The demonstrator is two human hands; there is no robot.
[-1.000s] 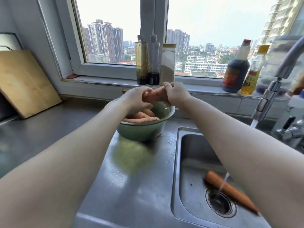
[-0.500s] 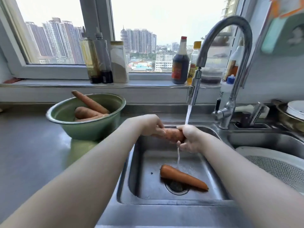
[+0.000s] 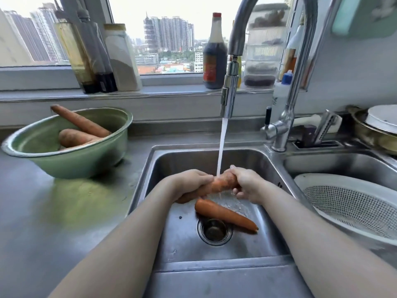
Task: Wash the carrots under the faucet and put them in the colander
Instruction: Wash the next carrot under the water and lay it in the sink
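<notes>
While left hand and right hand grip it, carrot lengthwise left-right.

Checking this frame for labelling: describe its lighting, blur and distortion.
Head view: backlit by the window, sky blown out. Head view: wide-angle lens tilts the sill bottles outward. Head view: green bowl is smeared at its left rim, its glow reflected on the steel counter. Head view: the held carrot is soft under the water.
</notes>
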